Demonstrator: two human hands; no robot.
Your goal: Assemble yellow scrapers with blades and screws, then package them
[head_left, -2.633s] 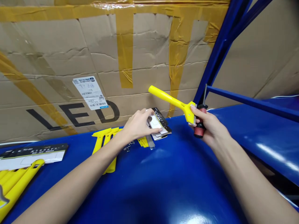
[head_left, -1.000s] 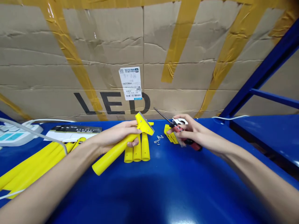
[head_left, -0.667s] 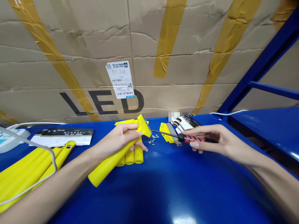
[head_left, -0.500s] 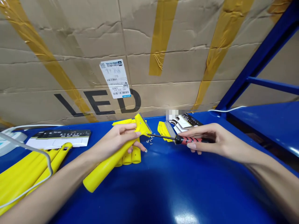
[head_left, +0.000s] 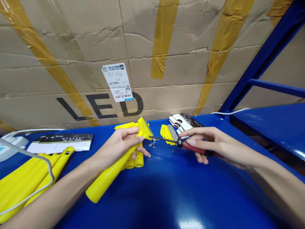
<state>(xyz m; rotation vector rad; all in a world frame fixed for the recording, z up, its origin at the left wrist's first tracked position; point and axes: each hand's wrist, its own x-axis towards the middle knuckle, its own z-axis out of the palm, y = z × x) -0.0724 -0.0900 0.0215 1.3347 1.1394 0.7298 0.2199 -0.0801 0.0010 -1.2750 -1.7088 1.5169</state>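
Scraper (head_left: 115, 170) in L hand (head_left: 124, 141), screwdriver (head_left: 180, 143) in R hand (head_left: 213, 143) (both curled).

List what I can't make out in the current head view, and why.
All in the head view:
Yellow scraper: partly covered by the left hand.
Screwdriver: handle's back end hidden by the right hand; whether its tip sits in a screw is too small to tell.
Small metal parts: too small to count.
Shipping label: fine print too small.
White block: cut off by the left edge.
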